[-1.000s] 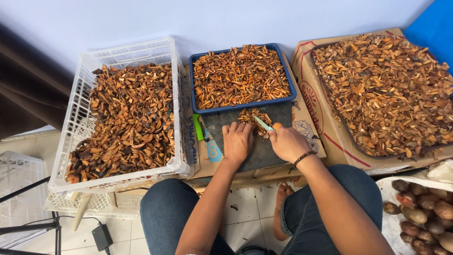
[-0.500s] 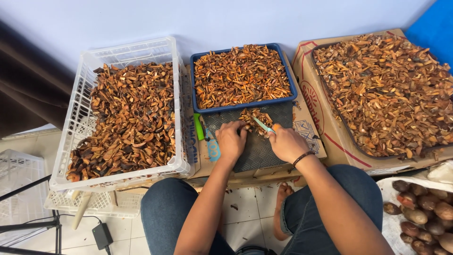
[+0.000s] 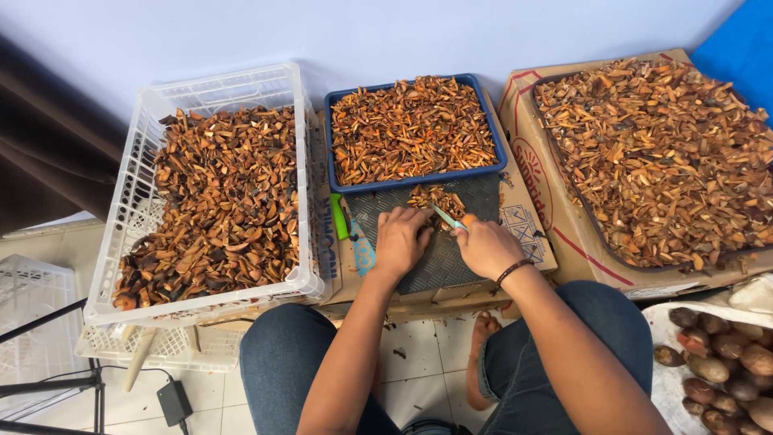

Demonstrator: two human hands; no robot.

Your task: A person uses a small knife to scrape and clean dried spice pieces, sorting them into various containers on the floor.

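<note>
I am watching the left hand (image 3: 400,240) lying curled, fingers down, pinning a small heap of orange-brown pieces (image 3: 435,198) on the dark mat (image 3: 439,258), between the white crate (image 3: 149,137) and the blue tray (image 3: 493,133). The right hand (image 3: 485,246) is gripping a small knife (image 3: 448,217), blade angling toward the heap. I am judging that tucked fingertips and short cuts matter here.
</note>
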